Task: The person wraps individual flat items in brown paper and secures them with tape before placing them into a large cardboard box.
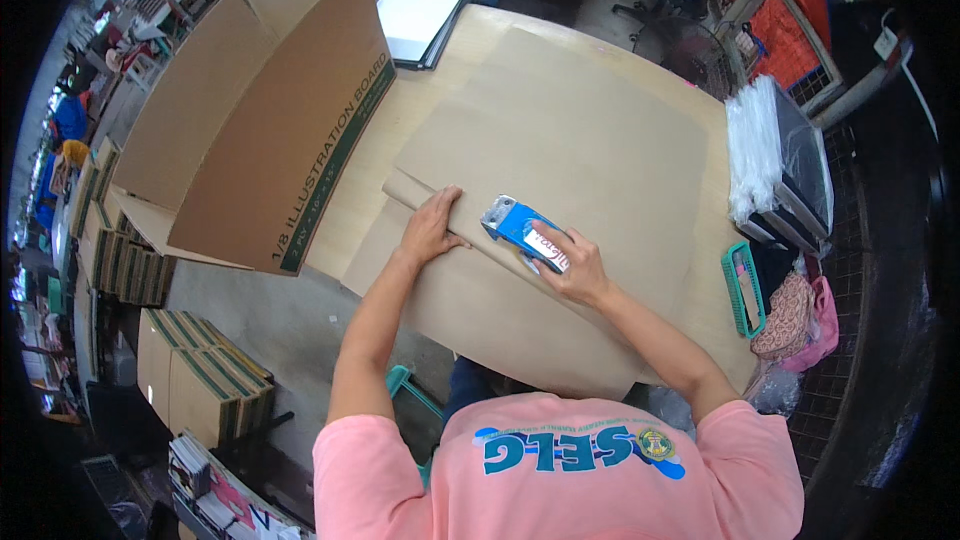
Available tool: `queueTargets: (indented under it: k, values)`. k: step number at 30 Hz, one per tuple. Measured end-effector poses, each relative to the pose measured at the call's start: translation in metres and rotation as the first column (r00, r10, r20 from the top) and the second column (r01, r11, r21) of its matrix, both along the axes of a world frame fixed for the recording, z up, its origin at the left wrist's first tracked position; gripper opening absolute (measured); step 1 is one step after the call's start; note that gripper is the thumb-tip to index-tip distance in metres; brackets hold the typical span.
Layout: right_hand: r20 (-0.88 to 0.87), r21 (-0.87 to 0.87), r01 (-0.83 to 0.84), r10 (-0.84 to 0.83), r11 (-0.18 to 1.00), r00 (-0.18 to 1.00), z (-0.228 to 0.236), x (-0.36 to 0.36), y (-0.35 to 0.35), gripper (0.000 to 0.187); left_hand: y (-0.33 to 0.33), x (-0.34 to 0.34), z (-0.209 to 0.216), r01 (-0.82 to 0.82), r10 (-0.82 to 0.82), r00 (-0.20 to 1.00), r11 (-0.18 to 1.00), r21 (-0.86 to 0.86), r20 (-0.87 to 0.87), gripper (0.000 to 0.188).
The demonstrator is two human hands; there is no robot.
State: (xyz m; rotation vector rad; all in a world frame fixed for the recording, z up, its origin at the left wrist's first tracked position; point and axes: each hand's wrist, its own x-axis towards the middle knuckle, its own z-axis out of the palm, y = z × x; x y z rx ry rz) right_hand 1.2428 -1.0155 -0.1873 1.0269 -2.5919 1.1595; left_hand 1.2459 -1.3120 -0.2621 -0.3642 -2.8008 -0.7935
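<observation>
A large sheet of brown kraft paper (590, 140) covers most of the pale wooden table (490, 28). Its near part is turned over into a doubled fold that runs slantwise across the sheet. My left hand (430, 228) lies on the left end of this fold, fingers stretched out and thumb apart, pressing the paper. In my right hand (580, 270) is a blue, block-shaped hand tool (520, 228) with a silver metal end and a white label. My fingers wrap round its near end, and it lies over the paper just beyond the fold; its exact kind cannot be made out.
A big open cardboard box (270, 130) stands tilted at the table's left. White sheets (425, 20) lie at the back edge. On the right are plastic-wrapped stacks (765, 160), a green basket (743, 290) and a pink bag (822, 325). Bundled cartons (200, 380) sit on the left floor.
</observation>
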Motion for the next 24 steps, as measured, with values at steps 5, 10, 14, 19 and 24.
queueTargets:
  k: [5, 10, 14, 19, 24]
  values:
    - [-0.094, -0.045, -0.021, 0.016, 0.999, 0.995, -0.003, -0.001, 0.002, 0.061, 0.022, -0.005, 0.019, -0.241, 0.062, 0.927, 0.853, 0.464, 0.37, 0.06]
    - [-0.076, -0.034, -0.029, 0.026, 0.999, 0.997, -0.002, 0.0, -0.005, 0.061, 0.034, -0.028, 0.036, -0.864, -0.524, 0.365, 0.117, 0.489, 0.77, 0.073]
    - [-0.084, -0.079, -0.048, 0.041, 0.996, 0.996, -0.007, -0.001, 0.004, 0.062, 0.045, -0.042, 0.062, -0.531, -0.359, 0.56, 0.536, 0.656, 0.746, 0.082]
    - [-0.061, 0.015, -0.075, 0.076, 0.997, 0.995, 0.005, -0.007, -0.004, 0.061, 0.046, -0.037, 0.016, -0.721, -0.396, 0.533, 0.248, 0.647, 0.747, 0.042]
    - [0.07, 0.204, -0.048, 0.034, 0.978, 0.997, 0.022, -0.008, -0.026, 0.057, -0.025, -0.068, -0.013, -0.647, 0.252, 0.707, 0.606, 0.462, 0.661, 0.02]
